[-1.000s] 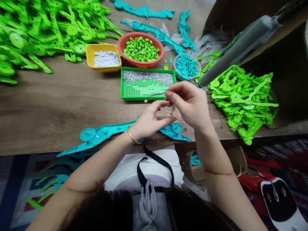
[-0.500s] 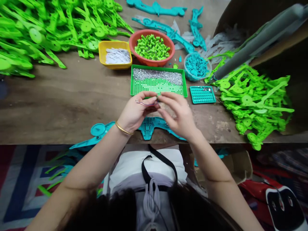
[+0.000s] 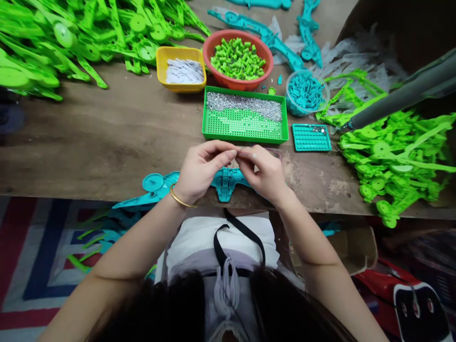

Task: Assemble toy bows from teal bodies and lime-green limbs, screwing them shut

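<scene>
My left hand (image 3: 201, 168) and my right hand (image 3: 263, 172) meet at the fingertips above the table's front edge. Both pinch, thumb against forefinger. A thin reddish-purple wire (image 3: 276, 151) shows just beyond my right hand, its other end lost among the fingers. Whatever my left fingertips grip is too small and covered to make out. Beneath the hands lies a long turquoise plastic part (image 3: 225, 186), its ribbed middle facing up and partly hidden by both wrists. Just behind the hands is a green perforated tray (image 3: 245, 127) with many tiny silvery pieces along its far side.
Behind the tray stand a yellow dish (image 3: 162, 71) of white slips and a red bowl (image 3: 210, 61) of green caps. A tub of turquoise bits (image 3: 307, 92) and a small turquoise tray (image 3: 311, 137) are right. Green parts pile up left (image 3: 64, 35) and right (image 3: 388, 152).
My right hand's fingers have closed into a pinch against the left fingertips. The wire, earlier across my left palm, now shows beyond my right hand. The camera view has shifted slightly.
</scene>
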Tool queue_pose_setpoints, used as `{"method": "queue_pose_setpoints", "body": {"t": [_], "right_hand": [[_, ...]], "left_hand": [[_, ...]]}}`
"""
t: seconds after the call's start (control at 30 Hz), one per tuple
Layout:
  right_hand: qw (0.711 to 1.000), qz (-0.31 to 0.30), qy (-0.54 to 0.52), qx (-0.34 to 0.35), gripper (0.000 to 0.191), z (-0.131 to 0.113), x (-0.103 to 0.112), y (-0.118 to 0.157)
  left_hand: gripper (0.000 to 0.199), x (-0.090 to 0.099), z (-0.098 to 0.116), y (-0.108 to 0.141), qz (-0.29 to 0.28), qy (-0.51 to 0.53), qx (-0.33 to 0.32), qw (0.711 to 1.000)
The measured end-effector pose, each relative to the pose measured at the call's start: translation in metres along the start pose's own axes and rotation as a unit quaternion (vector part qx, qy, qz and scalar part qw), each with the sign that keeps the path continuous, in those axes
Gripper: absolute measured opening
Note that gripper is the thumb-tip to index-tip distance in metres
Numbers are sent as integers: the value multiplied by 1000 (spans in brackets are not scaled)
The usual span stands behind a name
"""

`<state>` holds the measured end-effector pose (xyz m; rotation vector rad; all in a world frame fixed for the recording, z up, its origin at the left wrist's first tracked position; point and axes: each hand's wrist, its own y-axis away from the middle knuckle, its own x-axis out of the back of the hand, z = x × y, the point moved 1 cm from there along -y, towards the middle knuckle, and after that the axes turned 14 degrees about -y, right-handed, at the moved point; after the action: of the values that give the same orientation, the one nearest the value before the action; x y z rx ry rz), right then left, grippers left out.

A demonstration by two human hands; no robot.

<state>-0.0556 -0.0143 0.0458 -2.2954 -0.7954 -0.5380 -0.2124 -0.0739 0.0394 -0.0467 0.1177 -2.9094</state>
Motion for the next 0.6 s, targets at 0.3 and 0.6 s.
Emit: {"method": "queue_pose_setpoints", "body": {"t": [0.3,0.6], "right_hand": [[942,-77,-280,-170,16,-6,7,3],[918,-7,-293,-266,12,3,7,15]], "left_hand": [[21,12,5,9,-106,-57,-86,989],[15,28,0,23,-102,-232,-99,962]]}}
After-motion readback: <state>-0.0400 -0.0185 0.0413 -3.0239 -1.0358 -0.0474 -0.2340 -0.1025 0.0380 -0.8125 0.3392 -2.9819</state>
